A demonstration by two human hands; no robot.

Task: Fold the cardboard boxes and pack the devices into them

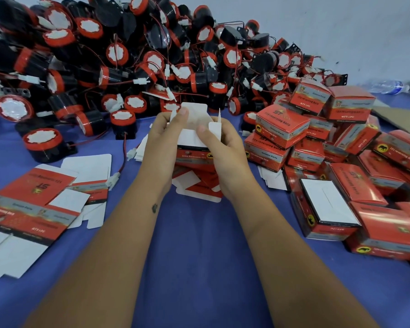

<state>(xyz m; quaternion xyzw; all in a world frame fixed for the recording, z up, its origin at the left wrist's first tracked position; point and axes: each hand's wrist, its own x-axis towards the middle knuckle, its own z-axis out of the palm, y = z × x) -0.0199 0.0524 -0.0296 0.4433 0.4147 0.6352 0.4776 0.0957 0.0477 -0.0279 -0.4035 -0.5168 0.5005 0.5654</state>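
Both forearms converge above the blue tablecloth (199,245), where left hand (162,140) and right hand (225,150) grip a half-erected red carton (193,155), white flaps (194,114) upward, device pile (128,67) directly beyond.

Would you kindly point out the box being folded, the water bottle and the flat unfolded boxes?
box being folded (194,155): head view, red front panel.
water bottle (388,86): head view, clear body.
flat unfolded boxes (40,185): head view, red printed face.

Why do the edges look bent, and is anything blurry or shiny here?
Head view: wide-angle lens bows the blue table edges; the water bottle and far devices look soft; glossy packed boxes catch glare; both hands, left and right, with the box, stay sharp.
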